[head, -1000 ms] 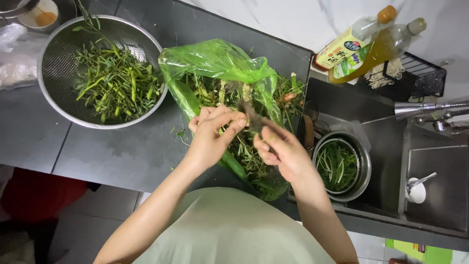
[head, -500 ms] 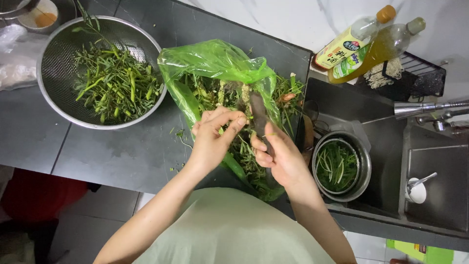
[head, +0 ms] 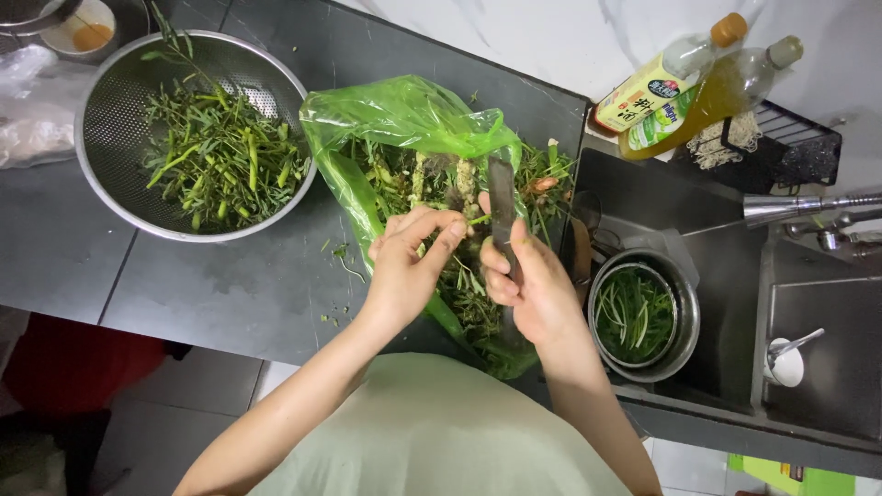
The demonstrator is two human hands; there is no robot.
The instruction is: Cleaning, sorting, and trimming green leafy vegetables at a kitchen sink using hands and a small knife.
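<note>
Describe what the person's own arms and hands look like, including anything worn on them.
Both arms are bare from the light green short-sleeved top down. The left hand and right hand wear no gloves; no rings, watch or bracelets are visible.

worktop [head: 230, 294]: dark grey, running across the frame to the sink at right
upper left: metal colander [head: 119, 92] of cut green stems
centre: green plastic bag [head: 404, 115] spread open, heaped with leafy greens
far left edge: clear plastic bag [head: 32, 119]
lower centre: stray green scraps [head: 335, 317]
</note>
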